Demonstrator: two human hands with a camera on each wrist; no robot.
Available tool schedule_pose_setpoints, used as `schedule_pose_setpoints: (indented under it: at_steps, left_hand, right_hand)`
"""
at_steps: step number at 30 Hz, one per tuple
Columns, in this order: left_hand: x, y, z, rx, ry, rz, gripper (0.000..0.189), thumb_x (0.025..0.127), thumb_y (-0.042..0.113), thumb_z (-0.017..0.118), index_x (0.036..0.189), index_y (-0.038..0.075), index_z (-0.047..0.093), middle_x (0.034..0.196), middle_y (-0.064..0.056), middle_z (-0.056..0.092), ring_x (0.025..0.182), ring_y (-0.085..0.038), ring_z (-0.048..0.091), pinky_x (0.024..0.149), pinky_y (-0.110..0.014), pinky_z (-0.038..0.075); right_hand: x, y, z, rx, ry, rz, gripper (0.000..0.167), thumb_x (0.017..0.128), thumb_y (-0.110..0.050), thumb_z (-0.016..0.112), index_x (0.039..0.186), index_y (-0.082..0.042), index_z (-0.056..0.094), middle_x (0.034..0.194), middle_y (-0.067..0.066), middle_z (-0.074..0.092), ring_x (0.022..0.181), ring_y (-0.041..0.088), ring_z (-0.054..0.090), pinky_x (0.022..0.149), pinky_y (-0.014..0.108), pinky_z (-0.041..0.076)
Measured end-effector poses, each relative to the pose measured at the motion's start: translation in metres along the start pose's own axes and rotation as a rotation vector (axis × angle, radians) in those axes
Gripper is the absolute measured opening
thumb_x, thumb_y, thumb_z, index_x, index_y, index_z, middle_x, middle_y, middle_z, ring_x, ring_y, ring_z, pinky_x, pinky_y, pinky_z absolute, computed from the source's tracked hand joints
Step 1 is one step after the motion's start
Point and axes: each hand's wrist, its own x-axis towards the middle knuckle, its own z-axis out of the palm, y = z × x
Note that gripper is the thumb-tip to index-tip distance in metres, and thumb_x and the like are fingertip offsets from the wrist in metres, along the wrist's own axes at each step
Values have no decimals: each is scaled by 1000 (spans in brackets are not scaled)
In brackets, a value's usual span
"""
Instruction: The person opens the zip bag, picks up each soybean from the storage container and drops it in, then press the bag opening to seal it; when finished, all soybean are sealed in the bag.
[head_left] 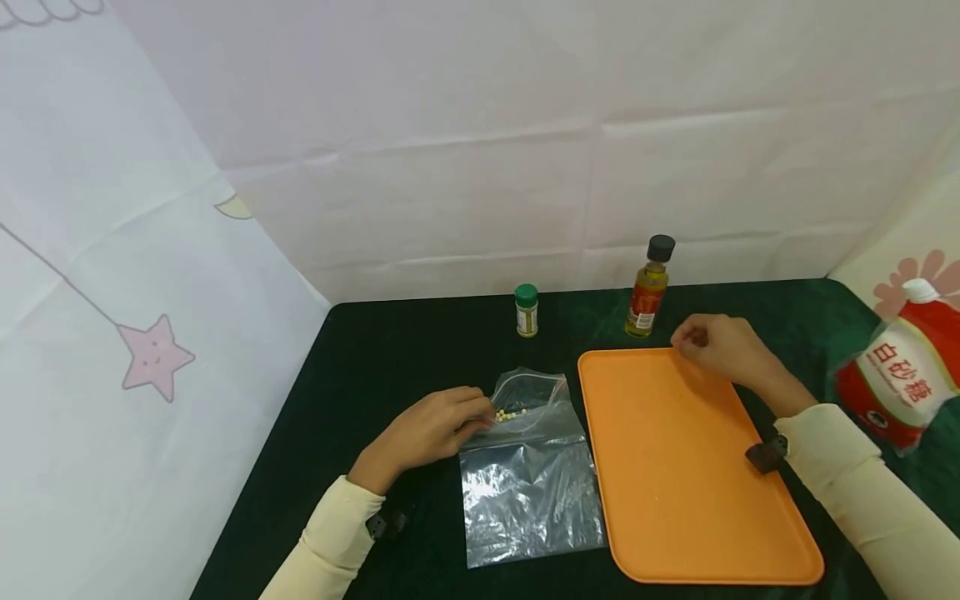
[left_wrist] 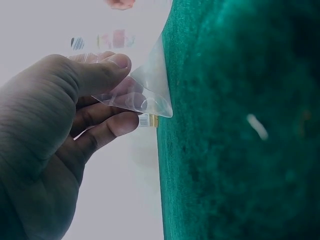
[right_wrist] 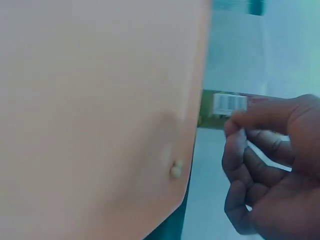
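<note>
My left hand [head_left: 438, 425] pinches the edge of a clear zip bag [head_left: 528, 500] near its opening, thumb on one side and fingers on the other. Small pale-yellow beans or pellets [head_left: 510, 414] lie inside by the zip. In the left wrist view, a pointed corner of the bag [left_wrist: 155, 100] juts past the fingertips. My right hand [head_left: 727, 346] is over the far right corner of an orange tray [head_left: 697, 483]. Its fingers are curled, thumb against index finger, with nothing visible between them. Small pale pellets [right_wrist: 176, 170] sit in the tray's corner below that hand.
Behind the tray stands an oil bottle [head_left: 647, 300] with a black cap. Left of it is a small jar [head_left: 527, 310] with a green lid. A red-and-white sugar bag [head_left: 903, 367] leans at the right. Dark green cloth [head_left: 405, 350] covers the table, which meets a pale fabric backdrop [head_left: 465, 183].
</note>
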Motion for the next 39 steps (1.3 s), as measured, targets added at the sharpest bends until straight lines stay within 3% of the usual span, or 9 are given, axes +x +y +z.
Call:
schedule_pose_setpoints:
  at_steps: [4, 8, 13, 16, 21, 27, 31, 39]
  left_hand:
    - [0, 0, -1, 4, -3, -7, 15, 96, 12, 69, 110, 18, 67, 104, 11, 61, 91, 4, 56, 79, -17, 52]
    - [0, 1, -1, -1, -2, -5, 15, 96, 12, 70, 110, 18, 67, 104, 11, 61, 91, 4, 56, 79, -17, 52]
    - [1, 1, -1, -10, 1, -2, 15, 96, 12, 69, 110, 18, 67, 104, 11, 61, 90, 4, 56, 78, -16, 52]
    - [1, 0, 0, -11, 5, 2, 15, 96, 11, 69, 110, 17, 68, 104, 11, 61, 90, 4, 56, 78, -16, 51]
    - [1, 0, 0, -3, 9, 9, 15, 96, 11, 70, 110, 17, 68, 104, 11, 61, 90, 4, 55, 78, -17, 52]
    - [1, 2, -2, -5, -2, -7, 16, 96, 11, 70, 111, 17, 67, 105, 10, 61, 91, 3, 56, 79, -17, 52]
    - [1, 4, -2, -4, 0, -7, 15, 95, 11, 70, 109, 16, 68, 104, 10, 61, 90, 3, 56, 79, -18, 52]
    - [1, 2, -2, 3, 10, 17, 15, 95, 10, 70, 109, 16, 68, 103, 11, 61, 88, 3, 55, 77, -17, 51]
  right_hand:
    - [-3, -3, -5, 293, -31, 49, 27, 100, -32, 65, 113, -9, 71, 106, 7, 70, 98, 31, 62, 78, 41, 54]
    - [-7, -9, -3, 561, -86, 93, 47, 97, -43, 65, 124, -4, 64, 116, 15, 66, 109, 37, 56, 92, 47, 51]
    - [-10, -19, 5, 696, -121, 70, 48, 98, -40, 66, 126, -1, 62, 114, 20, 63, 108, 37, 54, 95, 43, 48]
    - [-9, -28, 10, 735, -138, 19, 41, 98, -33, 66, 123, 0, 63, 113, 15, 66, 106, 37, 58, 95, 38, 52]
    - [-6, -54, 17, 763, -172, -47, 35, 97, -28, 70, 118, -1, 66, 113, 14, 66, 104, 40, 60, 94, 40, 54]
    - [0, -93, 28, 750, -224, -135, 28, 96, -28, 71, 114, -6, 69, 111, 13, 66, 102, 42, 60, 92, 42, 55]
    - [6, -117, 36, 714, -240, -196, 23, 97, -29, 70, 112, -12, 70, 108, 8, 69, 100, 42, 60, 86, 37, 56]
    - [6, -146, 49, 705, -256, -226, 28, 98, -32, 68, 118, -12, 70, 105, 7, 69, 97, 38, 62, 84, 53, 55]
